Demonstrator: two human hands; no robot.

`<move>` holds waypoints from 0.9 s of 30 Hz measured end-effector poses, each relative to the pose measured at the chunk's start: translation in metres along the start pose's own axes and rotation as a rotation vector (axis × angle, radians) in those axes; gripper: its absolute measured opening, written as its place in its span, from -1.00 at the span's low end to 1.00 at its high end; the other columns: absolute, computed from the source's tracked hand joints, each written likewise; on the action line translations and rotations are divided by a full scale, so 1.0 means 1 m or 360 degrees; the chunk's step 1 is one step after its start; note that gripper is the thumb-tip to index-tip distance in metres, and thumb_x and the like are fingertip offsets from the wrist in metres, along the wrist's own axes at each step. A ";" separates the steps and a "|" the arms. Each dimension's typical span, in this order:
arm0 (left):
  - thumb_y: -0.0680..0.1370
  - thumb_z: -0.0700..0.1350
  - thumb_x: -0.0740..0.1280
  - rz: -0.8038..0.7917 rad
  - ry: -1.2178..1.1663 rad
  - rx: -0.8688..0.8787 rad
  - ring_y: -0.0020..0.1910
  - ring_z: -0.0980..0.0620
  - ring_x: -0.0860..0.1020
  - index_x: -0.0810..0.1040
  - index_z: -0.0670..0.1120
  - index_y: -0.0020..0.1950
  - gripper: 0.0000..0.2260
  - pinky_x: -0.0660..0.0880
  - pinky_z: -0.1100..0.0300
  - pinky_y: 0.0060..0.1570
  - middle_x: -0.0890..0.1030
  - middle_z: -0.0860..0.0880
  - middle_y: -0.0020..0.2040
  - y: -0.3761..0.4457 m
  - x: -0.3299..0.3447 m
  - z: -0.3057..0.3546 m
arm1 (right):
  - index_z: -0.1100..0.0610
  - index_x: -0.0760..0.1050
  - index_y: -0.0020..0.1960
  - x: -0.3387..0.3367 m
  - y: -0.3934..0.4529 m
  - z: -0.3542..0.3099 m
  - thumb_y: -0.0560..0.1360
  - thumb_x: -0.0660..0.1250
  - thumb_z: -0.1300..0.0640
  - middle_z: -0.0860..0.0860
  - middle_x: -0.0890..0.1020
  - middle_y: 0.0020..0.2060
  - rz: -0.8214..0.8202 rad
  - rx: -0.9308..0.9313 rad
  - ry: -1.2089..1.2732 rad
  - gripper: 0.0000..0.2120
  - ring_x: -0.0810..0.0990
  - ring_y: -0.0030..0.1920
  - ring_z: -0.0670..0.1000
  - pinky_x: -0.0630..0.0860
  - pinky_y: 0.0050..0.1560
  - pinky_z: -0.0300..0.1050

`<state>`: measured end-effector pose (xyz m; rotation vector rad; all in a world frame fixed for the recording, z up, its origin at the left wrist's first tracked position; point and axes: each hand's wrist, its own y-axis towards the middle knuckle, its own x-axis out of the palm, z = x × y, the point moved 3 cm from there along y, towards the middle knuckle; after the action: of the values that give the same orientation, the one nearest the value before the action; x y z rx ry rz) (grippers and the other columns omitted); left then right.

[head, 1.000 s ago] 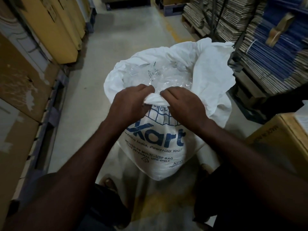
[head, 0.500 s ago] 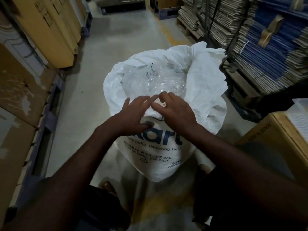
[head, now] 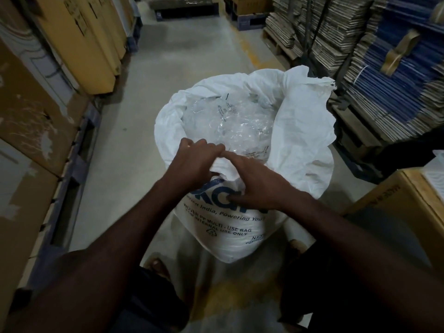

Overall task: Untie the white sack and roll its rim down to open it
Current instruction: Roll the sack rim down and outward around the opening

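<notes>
A: Setting?
B: Warehouse aisle, concrete floor (head: 149, 97); cartons (head: 79, 42) left, flattened cardboard stacks (head: 384, 75) right.
A: Sack?
B: White sack (head: 300, 131) upright mid-aisle, mouth open. Left hand (head: 194, 162) and right hand (head: 254, 181) pinch its near rim.

White sack (head: 230, 227): upright on the floor (head: 134, 145), mouth open, clear plastic (head: 230, 126) inside. Left hand (head: 194, 162) and right hand (head: 254, 181): touching each other on the sack's near rim, gripping its fabric. Flattened cardboard stacks (head: 384, 75): right of the sack.

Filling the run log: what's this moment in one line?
sack: open | left hand, right hand: on near rim | far rim: unrolled
</notes>
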<state>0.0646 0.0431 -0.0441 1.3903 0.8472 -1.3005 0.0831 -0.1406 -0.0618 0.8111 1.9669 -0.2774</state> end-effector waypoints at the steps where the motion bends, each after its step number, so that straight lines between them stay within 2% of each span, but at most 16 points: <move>1: 0.51 0.01 0.46 0.0095 0.0010 0.0061 0.03 -0.07 0.60 0.52 0.10 0.09 -0.80 0.40 -0.09 0.13 0.66 0.09 -0.07 -0.002 -0.001 0.004 | -0.11 0.17 0.57 -0.005 -0.002 0.000 0.35 0.57 0.01 0.05 0.57 0.31 0.0011 0.0004 0.0063 -0.08 0.58 0.23 0.07 0.53 0.18 0.02; 4: 0.47 0.06 0.49 0.0292 0.0052 0.0150 -0.21 -0.13 0.60 0.55 0.00 -0.03 -0.79 0.37 0.04 -0.16 0.64 0.02 -0.23 -0.004 0.003 0.008 | 0.01 0.27 0.34 -0.017 -0.002 0.002 0.42 0.52 0.16 0.04 0.58 0.04 0.0181 0.0068 -0.0206 -0.38 0.58 0.02 0.13 0.53 -0.03 0.09; 6: 0.49 0.17 0.42 0.0344 0.0079 0.0113 -0.24 -0.13 0.55 0.50 -0.03 -0.05 -0.71 0.32 0.09 -0.23 0.58 -0.01 -0.22 -0.004 0.005 0.011 | 0.07 0.29 0.22 -0.015 -0.001 0.000 0.46 0.42 0.21 0.05 0.56 -0.06 0.0276 0.0018 -0.0474 -0.57 0.56 -0.09 0.16 0.50 -0.14 0.11; 7: 0.48 0.22 0.40 0.0304 0.0062 0.0091 -0.17 -0.12 0.56 0.52 -0.02 0.02 -0.66 0.37 0.07 -0.21 0.58 -0.02 -0.12 -0.005 0.006 0.011 | 0.08 0.31 0.22 -0.011 0.000 -0.002 0.48 0.37 0.20 0.06 0.55 -0.06 0.0266 -0.0004 -0.0525 -0.62 0.56 -0.11 0.15 0.49 -0.18 0.08; 9: 0.45 0.24 0.47 0.0022 -0.0003 0.0042 0.20 -0.15 0.56 0.51 0.05 0.35 -0.46 0.51 -0.03 0.01 0.54 -0.04 0.28 -0.007 0.014 0.004 | 0.08 0.31 0.30 0.001 0.001 -0.004 0.51 0.32 0.09 0.04 0.55 -0.01 0.0233 -0.0010 -0.0501 -0.60 0.58 -0.16 0.09 0.48 -0.30 -0.01; 11: 0.41 0.23 0.50 -0.0337 -0.0060 0.0031 0.51 -0.23 0.40 0.32 0.15 0.59 -0.22 0.50 -0.19 0.33 0.35 -0.05 0.61 -0.012 0.023 -0.005 | 0.05 0.30 0.35 0.016 0.002 -0.002 0.47 0.46 0.06 0.03 0.55 0.04 0.0201 -0.0018 -0.0552 -0.47 0.61 -0.15 0.08 0.48 -0.34 -0.04; 12: 0.42 0.21 0.51 -0.0439 -0.0111 0.0027 0.53 -0.25 0.40 0.29 0.17 0.61 -0.20 0.49 -0.22 0.38 0.34 -0.03 0.64 -0.014 0.025 -0.006 | 0.06 0.31 0.35 0.024 0.003 0.001 0.42 0.54 0.09 0.03 0.53 0.04 0.0195 -0.0014 -0.0612 -0.39 0.61 -0.14 0.09 0.47 -0.35 -0.03; 13: 0.45 0.14 0.52 -0.0473 -0.0162 0.0000 0.47 -0.22 0.48 0.33 0.18 0.58 -0.27 0.53 -0.21 0.32 0.43 0.01 0.57 -0.015 0.026 -0.007 | 0.06 0.30 0.36 0.030 0.004 0.003 0.37 0.59 0.12 0.04 0.51 0.04 0.0188 0.0013 -0.0650 -0.32 0.62 -0.16 0.10 0.45 -0.38 -0.04; 14: 0.48 0.08 0.52 -0.0438 -0.0165 -0.0039 0.34 -0.15 0.57 0.40 0.20 0.50 -0.38 0.59 -0.15 0.18 0.52 0.07 0.43 -0.015 0.026 -0.007 | 0.07 0.28 0.36 0.035 0.006 0.003 0.33 0.61 0.15 0.05 0.48 0.03 0.0178 0.0056 -0.0666 -0.27 0.61 -0.19 0.11 0.42 -0.42 -0.04; 16: 0.56 0.13 0.46 -0.0257 -0.0014 -0.0121 0.09 -0.06 0.63 0.47 0.23 0.38 -0.59 0.56 -0.01 -0.09 0.56 0.11 0.17 -0.017 0.023 -0.006 | 0.08 0.25 0.36 0.040 0.009 0.000 0.31 0.62 0.19 0.07 0.44 0.07 0.0170 0.0127 -0.0674 -0.23 0.61 -0.22 0.11 0.41 -0.46 -0.03; 17: 0.58 0.19 0.42 -0.0171 0.0076 -0.0148 0.03 -0.05 0.61 0.47 0.24 0.36 -0.64 0.52 0.02 -0.16 0.54 0.10 0.11 -0.020 0.021 -0.005 | 0.09 0.25 0.37 0.041 0.008 0.000 0.32 0.61 0.18 0.08 0.42 0.10 0.0175 0.0150 -0.0674 -0.24 0.61 -0.18 0.12 0.45 -0.44 0.00; 19: 0.60 0.28 0.38 -0.0060 0.0118 -0.0139 -0.02 -0.04 0.57 0.46 0.20 0.35 -0.62 0.48 0.03 -0.23 0.51 0.10 0.10 -0.028 0.025 -0.003 | 0.10 0.27 0.43 0.038 0.004 0.002 0.36 0.57 0.09 0.11 0.43 0.18 0.0213 0.0137 -0.0749 -0.25 0.58 -0.02 0.16 0.57 -0.24 0.10; 21: 0.61 0.24 0.40 0.0004 0.0038 -0.0132 0.02 -0.06 0.56 0.44 0.14 0.35 -0.61 0.52 -0.01 -0.23 0.51 0.11 0.21 -0.032 0.033 -0.004 | 0.08 0.29 0.50 0.031 -0.001 0.009 0.44 0.46 -0.15 0.12 0.52 0.24 0.0221 0.0130 -0.0902 -0.26 0.55 0.10 0.21 0.55 0.01 0.15; 23: 0.62 0.15 0.40 0.0070 -0.0031 -0.0169 0.10 -0.08 0.58 0.43 0.10 0.36 -0.64 0.56 -0.03 -0.18 0.50 0.11 0.33 -0.033 0.036 -0.006 | 0.02 0.31 0.52 0.020 -0.002 0.018 0.45 0.30 -0.42 0.09 0.61 0.23 0.0245 0.0214 -0.1005 -0.21 0.58 0.14 0.23 0.47 0.15 0.20; 25: 0.62 0.18 0.33 0.0115 -0.0079 -0.0213 0.18 -0.09 0.59 0.43 0.07 0.40 -0.60 0.54 0.01 -0.15 0.49 0.09 0.41 -0.033 0.034 -0.008 | -0.01 0.34 0.48 0.007 -0.001 0.027 0.42 0.19 -0.53 0.07 0.67 0.17 0.0208 0.0286 -0.0999 -0.18 0.64 0.12 0.21 0.45 0.19 0.22; 27: 0.58 0.27 0.26 0.0152 -0.0187 -0.0300 0.23 -0.07 0.57 0.46 0.06 0.40 -0.53 0.54 0.02 -0.11 0.51 0.07 0.42 -0.034 0.027 -0.016 | -0.04 0.35 0.44 -0.002 -0.002 0.035 0.43 0.29 -0.44 0.05 0.66 0.10 0.0103 0.0291 -0.0885 -0.28 0.65 0.07 0.20 0.50 0.06 0.08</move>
<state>0.0409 0.0631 -0.0793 1.1806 0.7930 -1.1853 0.1068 -0.1603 -0.0788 0.8070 1.4052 -0.5834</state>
